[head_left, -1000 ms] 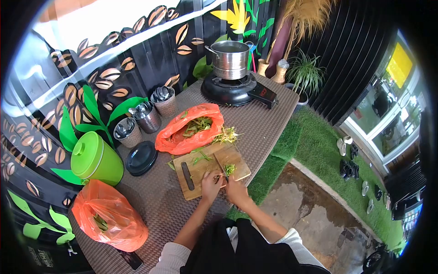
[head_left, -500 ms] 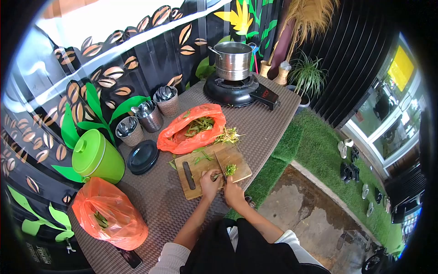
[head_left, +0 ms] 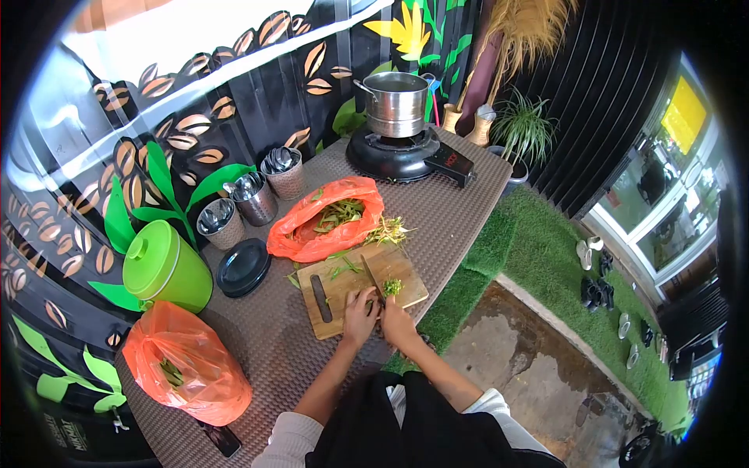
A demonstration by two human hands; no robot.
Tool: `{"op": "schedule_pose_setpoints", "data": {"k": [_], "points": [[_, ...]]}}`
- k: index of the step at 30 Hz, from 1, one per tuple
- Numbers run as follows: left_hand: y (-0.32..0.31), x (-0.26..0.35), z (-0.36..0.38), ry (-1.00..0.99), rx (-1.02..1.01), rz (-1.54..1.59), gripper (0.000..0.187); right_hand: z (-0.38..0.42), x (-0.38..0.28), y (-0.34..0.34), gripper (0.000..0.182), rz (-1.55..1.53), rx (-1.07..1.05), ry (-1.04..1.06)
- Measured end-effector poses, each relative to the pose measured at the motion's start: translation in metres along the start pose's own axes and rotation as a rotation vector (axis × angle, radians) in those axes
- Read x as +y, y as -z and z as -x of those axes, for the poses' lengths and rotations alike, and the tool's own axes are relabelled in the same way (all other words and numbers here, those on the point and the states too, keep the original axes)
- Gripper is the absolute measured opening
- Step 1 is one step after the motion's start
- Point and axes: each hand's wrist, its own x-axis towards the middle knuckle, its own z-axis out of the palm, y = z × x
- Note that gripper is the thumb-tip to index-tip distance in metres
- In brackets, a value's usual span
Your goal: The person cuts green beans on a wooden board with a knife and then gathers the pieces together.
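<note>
My right hand [head_left: 399, 323] is wrapped round the handle of a knife [head_left: 370, 271], whose blade points away from me over the wooden cutting board [head_left: 331, 282]. Left of the blade, my left hand [head_left: 361, 317] is closed with bent fingers on a small bunch of greens, mostly hidden under them. A little heap of chopped greens [head_left: 392, 288] lies right of the blade. Loose leaf bits [head_left: 336, 272] are scattered on the board's far part. Behind the board, an open orange plastic bag [head_left: 312, 250] holds green leaves [head_left: 341, 215], with trimmed stems [head_left: 388, 230] beside it.
A steel pot [head_left: 396, 105] sits on a black portable stove [head_left: 390, 160] at the far end of the table. Cutlery cups [head_left: 255, 199], dark plates [head_left: 243, 267], a green lidded bucket [head_left: 166, 269], a tied orange bag [head_left: 187, 366] and a phone [head_left: 221, 439] are on the left.
The knife's blade has tilted slightly, its tip shifting left, while my left fingers have moved a little over the greens. The other things stay in place.
</note>
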Motion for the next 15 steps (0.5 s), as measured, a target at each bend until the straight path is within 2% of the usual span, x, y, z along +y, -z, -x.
{"op": "schedule_pose_setpoints", "data": {"k": [5,8,10,11,15], "points": [[-0.006,-0.011,0.002,-0.003,0.013,0.068,0.035,-0.005,0.014,0.006,0.029,-0.048,0.006,0.117],[-0.007,-0.016,0.003,0.093,-0.011,0.155,0.039,0.014,0.002,0.003,0.028,-0.034,0.067,0.092],[-0.004,-0.010,0.003,0.154,-0.009,0.194,0.042,0.015,-0.007,-0.004,0.029,-0.038,0.039,-0.024],[-0.002,-0.008,0.003,0.213,-0.008,0.233,0.045,0.013,-0.007,-0.003,0.029,-0.050,0.011,-0.018],[-0.004,-0.008,0.001,0.164,0.049,0.232,0.048,-0.006,-0.002,0.007,0.029,-0.088,-0.002,-0.020]]}}
